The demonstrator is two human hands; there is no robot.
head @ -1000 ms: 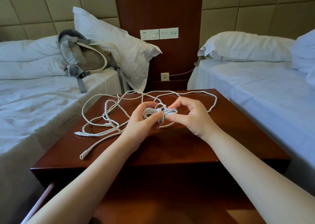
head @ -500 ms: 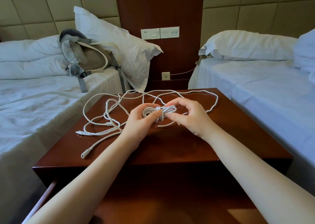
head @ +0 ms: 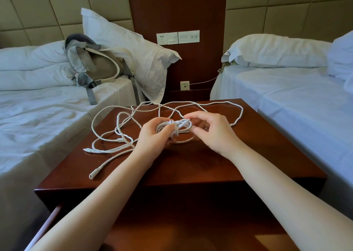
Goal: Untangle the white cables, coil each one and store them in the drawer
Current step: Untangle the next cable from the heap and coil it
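White cord-textured cables [head: 114, 151] sprawl in loose loops across your glossy reddish-brown wooden nightstand [head: 248, 155]. Your left hand [head: 152, 139] grips a small wound coil [head: 181, 125]; your right hand [head: 212, 134] pinches its end.

Dim, soft daylight, perhaps from the right; sharp centre, bowed wide-angle edges.
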